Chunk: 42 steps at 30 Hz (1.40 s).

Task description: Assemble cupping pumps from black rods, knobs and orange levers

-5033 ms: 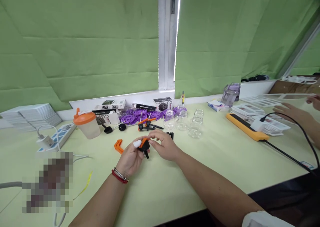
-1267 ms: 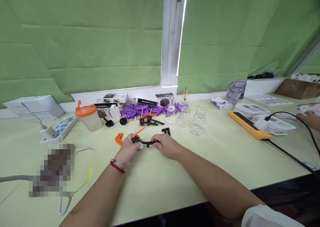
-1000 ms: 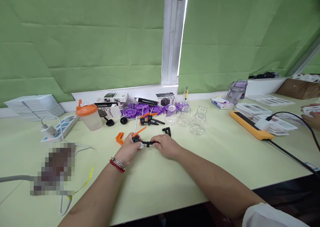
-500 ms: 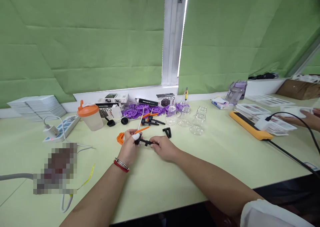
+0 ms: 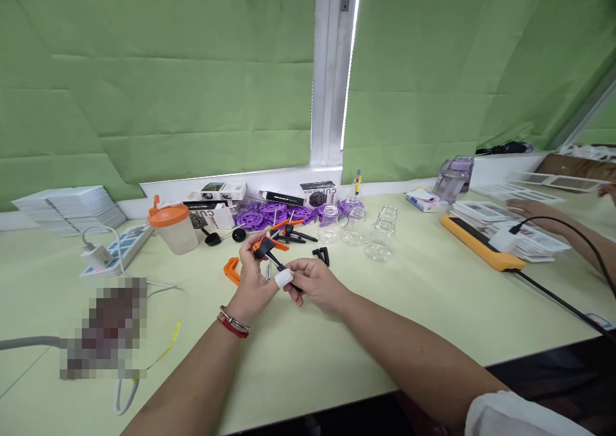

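Note:
Near the table's middle, my left hand [image 5: 257,279] grips a black-and-orange rod part [image 5: 273,256] with a wide black head at its upper left end. A white wrap covers the left thumb. My right hand [image 5: 314,281] is closed round the part's lower right end, so that end is mostly hidden. The part slants down from left to right. An orange curved piece [image 5: 231,270] lies just left of my left hand. Beyond my hands are two short black pieces [image 5: 321,255] and more black-and-orange parts [image 5: 294,234].
Purple discs [image 5: 276,215] and "cup holder" boxes [image 5: 317,194] line the wall. Clear cups [image 5: 378,247] stand right of them, an orange-lidded cup [image 5: 172,231] left. An orange power strip [image 5: 481,242] and a co-worker's hand [image 5: 532,210] by stacked cards are at right.
The part has turned: its head now points up and left, and my left thumb has come down along it beside my right fingers. The co-worker's hand has moved left over the cards.

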Available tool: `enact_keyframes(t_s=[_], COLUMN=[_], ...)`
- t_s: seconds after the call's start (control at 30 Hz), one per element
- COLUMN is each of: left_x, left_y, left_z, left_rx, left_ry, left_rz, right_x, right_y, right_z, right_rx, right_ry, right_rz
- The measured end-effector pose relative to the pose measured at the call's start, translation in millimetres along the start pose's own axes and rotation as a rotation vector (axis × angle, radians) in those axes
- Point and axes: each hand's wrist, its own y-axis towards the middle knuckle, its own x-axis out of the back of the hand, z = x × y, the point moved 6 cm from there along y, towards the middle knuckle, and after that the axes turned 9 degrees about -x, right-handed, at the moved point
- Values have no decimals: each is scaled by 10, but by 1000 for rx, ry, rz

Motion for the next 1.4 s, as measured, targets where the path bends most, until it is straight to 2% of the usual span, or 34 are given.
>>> enact_keyframes(t_s=[0.17,0.33,0.5,0.73,0.93,1.07,1.4], left_x=[4,-13,-51,-58,-71,-84,-112], left_y=[-6,-14,-19,-38,-64,-73,-44], left_z=[-60,-131,-109,-121,-132,-155,-203], left_rx=[-41,-43,-81,-91,-73,-85,-89], left_ry=[97,229,333,439,374,428,495], left_rz=[48,146,237,212,187,166,249], right_x=[3,-35,-33,-13,-19,3,-9], right_y=[-13,-48,-76,-53,-54,-40,-14], right_z=[-36,14,71,35,20,0,-79], right_rx=[-39,-24,-28,-55,-73,-100,-136], right_ry=[78,52,19,50,83,107,159], right_rz=[-12,35,21,19,35,40,52])
